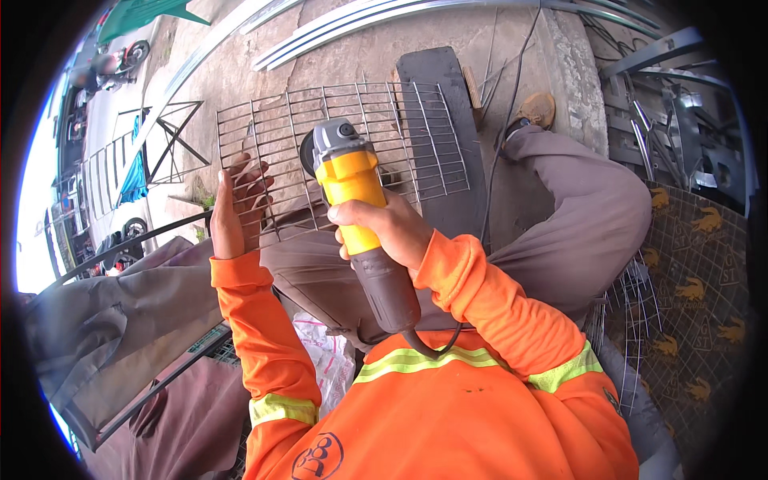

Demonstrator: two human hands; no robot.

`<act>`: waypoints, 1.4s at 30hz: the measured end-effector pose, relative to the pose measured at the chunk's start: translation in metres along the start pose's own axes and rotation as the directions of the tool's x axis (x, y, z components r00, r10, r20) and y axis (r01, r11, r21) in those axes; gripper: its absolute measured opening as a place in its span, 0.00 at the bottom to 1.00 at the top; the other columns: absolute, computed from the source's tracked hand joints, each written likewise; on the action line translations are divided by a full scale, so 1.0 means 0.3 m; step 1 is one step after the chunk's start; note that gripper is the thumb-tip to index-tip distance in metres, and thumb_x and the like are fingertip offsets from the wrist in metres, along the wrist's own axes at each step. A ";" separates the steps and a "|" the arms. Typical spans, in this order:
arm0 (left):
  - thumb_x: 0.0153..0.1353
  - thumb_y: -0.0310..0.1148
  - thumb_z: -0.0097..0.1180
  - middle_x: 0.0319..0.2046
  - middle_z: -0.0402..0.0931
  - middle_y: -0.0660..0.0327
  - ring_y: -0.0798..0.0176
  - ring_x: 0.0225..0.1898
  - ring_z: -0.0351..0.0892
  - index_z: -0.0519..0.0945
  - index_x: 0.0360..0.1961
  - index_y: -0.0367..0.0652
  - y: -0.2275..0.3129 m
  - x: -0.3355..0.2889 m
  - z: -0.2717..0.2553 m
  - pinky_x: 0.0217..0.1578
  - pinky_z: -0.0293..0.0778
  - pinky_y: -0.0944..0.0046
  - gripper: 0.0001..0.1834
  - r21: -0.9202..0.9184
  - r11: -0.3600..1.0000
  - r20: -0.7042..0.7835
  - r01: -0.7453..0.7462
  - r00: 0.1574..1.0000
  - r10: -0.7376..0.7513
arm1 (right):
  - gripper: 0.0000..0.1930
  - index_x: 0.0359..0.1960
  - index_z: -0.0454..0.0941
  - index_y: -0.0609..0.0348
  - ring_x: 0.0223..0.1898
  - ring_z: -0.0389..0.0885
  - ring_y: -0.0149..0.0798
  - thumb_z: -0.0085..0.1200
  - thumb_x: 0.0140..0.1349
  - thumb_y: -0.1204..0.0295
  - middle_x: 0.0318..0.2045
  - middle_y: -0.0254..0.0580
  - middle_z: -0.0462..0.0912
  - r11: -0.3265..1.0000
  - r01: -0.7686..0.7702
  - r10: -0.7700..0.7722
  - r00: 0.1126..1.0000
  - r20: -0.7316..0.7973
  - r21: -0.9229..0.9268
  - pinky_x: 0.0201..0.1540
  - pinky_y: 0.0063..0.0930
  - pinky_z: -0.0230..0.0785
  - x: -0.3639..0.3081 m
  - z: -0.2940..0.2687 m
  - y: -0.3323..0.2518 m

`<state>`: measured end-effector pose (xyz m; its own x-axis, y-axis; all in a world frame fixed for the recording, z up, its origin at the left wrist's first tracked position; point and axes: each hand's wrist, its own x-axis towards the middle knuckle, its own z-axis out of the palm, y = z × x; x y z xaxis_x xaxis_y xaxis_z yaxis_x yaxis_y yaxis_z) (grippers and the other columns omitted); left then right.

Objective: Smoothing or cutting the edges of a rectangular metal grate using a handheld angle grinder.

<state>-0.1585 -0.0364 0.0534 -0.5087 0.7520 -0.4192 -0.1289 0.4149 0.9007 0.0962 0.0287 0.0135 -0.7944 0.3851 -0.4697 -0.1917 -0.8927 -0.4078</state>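
Observation:
A yellow angle grinder (350, 188) with a grey head and dark rear body is gripped around its middle by my right hand (390, 226). Its dark disc (307, 154) is seen nearly edge-on, over the wire mesh panel (280, 120). Whether the disc touches a wire cannot be made out. At the panel's left edge, my left hand (240, 204) has its fingers around or behind the wires, partly hidden by them. The panel's right part lies over a dark block (444, 144). From the grinder's rear a black cord (432, 352) curves away to the right.
Long metal channels (344, 32) lie on the concrete beyond the panel. Metal frames (680, 104) are stacked at the far right, with cut mesh pieces (636, 312) beside my leg. At the left are a black stand (172, 140) and a street with motorcycles (136, 54).

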 end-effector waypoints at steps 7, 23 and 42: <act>0.77 0.43 0.40 0.54 0.77 0.56 0.62 0.51 0.79 0.70 0.65 0.47 0.054 -0.051 0.089 0.46 0.74 0.63 0.21 0.009 1.000 -0.032 -0.025 0.999 0.025 | 0.23 0.48 0.72 0.60 0.29 0.81 0.33 0.63 0.54 0.63 0.33 0.38 0.78 0.959 -0.230 0.243 0.968 0.067 -0.165 0.33 0.29 0.77 -0.300 -0.108 0.047; 0.77 0.44 0.42 0.52 0.79 0.59 0.64 0.47 0.80 0.70 0.64 0.48 0.059 -0.072 0.102 0.44 0.74 0.63 0.20 0.002 0.998 0.026 -0.067 0.997 0.067 | 0.21 0.45 0.74 0.58 0.26 0.81 0.33 0.63 0.57 0.58 0.30 0.40 0.80 0.957 0.036 -0.049 0.998 -0.037 -0.287 0.30 0.29 0.77 0.107 -0.109 -0.192; 0.73 0.35 0.44 0.53 0.79 0.57 0.65 0.47 0.80 0.69 0.64 0.43 0.136 -0.124 0.202 0.45 0.73 0.65 0.20 0.138 0.973 0.032 -0.185 0.983 0.182 | 0.21 0.46 0.74 0.57 0.26 0.82 0.33 0.65 0.57 0.59 0.29 0.40 0.81 0.963 0.167 -0.171 0.985 -0.001 -0.210 0.29 0.28 0.77 0.113 -0.035 -0.229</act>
<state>-0.0932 -0.0165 0.0989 -0.4961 0.8311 -0.2513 0.0858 0.3350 0.9383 0.0886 0.1057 0.0174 -0.7493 0.5322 -0.3941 -0.1962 -0.7468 -0.6355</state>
